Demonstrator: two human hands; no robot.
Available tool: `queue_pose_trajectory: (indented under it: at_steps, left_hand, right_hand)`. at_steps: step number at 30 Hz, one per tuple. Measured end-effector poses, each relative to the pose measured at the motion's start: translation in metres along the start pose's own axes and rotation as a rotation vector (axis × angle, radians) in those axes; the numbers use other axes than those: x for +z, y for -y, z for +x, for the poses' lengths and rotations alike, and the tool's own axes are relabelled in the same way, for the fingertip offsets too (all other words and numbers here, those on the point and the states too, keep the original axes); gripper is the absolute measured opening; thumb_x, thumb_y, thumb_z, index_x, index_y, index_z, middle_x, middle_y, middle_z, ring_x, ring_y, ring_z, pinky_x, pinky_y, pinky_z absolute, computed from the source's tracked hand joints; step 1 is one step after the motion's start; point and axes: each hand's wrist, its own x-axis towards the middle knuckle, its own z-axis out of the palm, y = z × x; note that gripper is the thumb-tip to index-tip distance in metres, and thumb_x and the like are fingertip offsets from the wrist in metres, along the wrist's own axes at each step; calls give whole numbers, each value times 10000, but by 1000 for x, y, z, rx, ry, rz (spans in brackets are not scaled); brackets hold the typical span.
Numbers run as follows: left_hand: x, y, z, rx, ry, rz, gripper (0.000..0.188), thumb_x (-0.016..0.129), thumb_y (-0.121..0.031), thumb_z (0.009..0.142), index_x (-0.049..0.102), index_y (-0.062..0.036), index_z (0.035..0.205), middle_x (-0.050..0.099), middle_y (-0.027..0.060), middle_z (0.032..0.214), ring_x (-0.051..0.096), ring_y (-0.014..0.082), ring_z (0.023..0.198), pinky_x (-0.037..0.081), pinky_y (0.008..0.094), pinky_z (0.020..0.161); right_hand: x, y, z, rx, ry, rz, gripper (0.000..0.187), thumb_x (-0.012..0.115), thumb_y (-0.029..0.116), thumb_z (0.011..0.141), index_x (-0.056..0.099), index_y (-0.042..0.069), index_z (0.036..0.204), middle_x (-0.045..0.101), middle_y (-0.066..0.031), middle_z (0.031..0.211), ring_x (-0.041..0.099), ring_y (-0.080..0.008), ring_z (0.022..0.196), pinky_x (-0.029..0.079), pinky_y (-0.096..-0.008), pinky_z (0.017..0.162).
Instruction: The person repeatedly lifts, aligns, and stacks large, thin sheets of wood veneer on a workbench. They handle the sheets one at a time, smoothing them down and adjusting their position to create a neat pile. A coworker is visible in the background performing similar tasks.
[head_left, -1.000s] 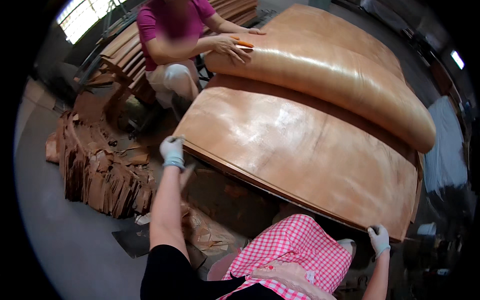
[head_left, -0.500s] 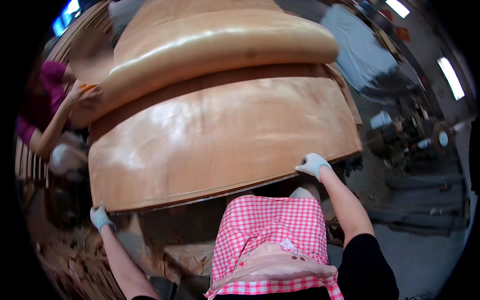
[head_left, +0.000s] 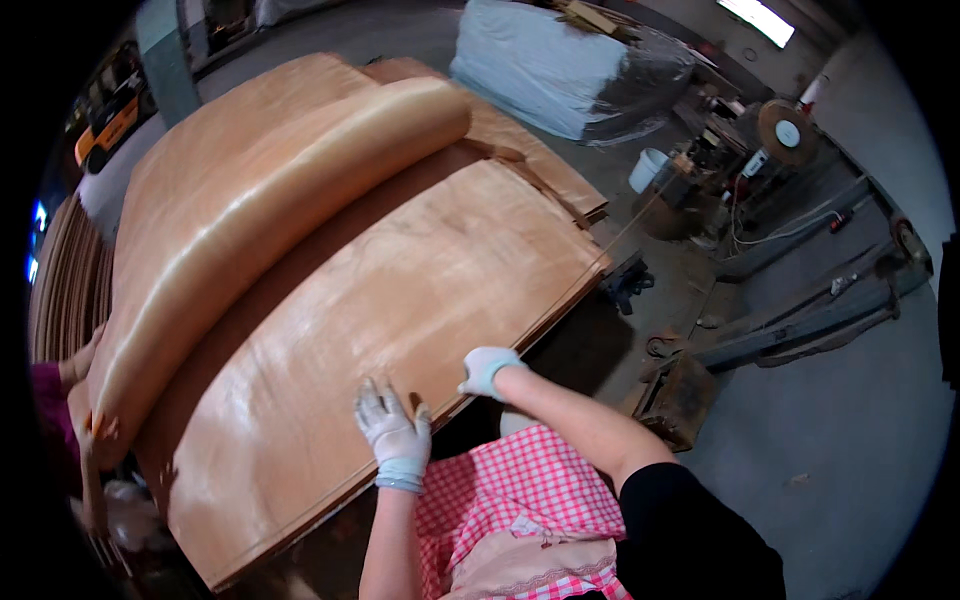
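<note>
The room is a workshop with a grey concrete floor (head_left: 850, 440), and almost the whole left half of the view is filled by a big stack of thin wooden veneer sheets (head_left: 400, 290), light brown and a little shiny, lying flat and wide. On the far side of the stack the top veneer is turned back into a long loose roll (head_left: 250, 220) that runs along the stack's whole length. Beyond the far right corner of the stack there is a large bundle (head_left: 560, 70) wrapped in plastic film, and to the right of the stack stand a white bucket (head_left: 648, 168), a round machine part (head_left: 787, 130) and some long metal beams (head_left: 800, 320) on the floor. At the left end of the roll, another person's hand (head_left: 85, 420) touches the roll; a magenta sleeve (head_left: 45, 400) is seen beside it. The person wears a pink checked apron (head_left: 510, 490), just below the near edge of the stack. Both hands have white gloves. The left hand (head_left: 393, 430) lies palm down on the top sheet, just inside the near edge, with the fingers spread wide and flat, holding nothing. The right hand (head_left: 488, 368) is just beside it, at the same edge, with its fingers curled over the edge of the sheet; how tightly it grips I cannot tell. The right forearm comes across from the lower right, the left one straight up from below.
</note>
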Motion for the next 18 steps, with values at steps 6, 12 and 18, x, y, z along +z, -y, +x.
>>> queue_pose_trajectory:
  at_steps: [6,12,18]
  left_hand:
    - [36,-6,17,-9,193,115,858,640,-385,829,250,46,1460,222,262,1529,179,398,1429,112,490,1175]
    - [32,-3,15,-29,205,155,859,641,-386,822,255,37,1462,207,257,1537,174,402,1430,115,495,1172]
    - [31,-4,13,-7,181,160,827,625,-421,826,318,46,1435,230,261,1527,182,408,1425,114,502,1174]
  right_hand:
    - [-17,-52,8,-135,31,115,359,629,300,783,709,32,1009,665,-220,1046,660,-375,954,520,-439,840]
    - [-92,-237,14,34,-161,128,317,592,262,826,688,112,1087,668,-147,1116,631,-322,1047,490,-410,912]
    - [-100,-307,43,290,-187,30,308,610,252,865,669,104,1128,661,-155,1126,618,-334,1042,484,-418,899]
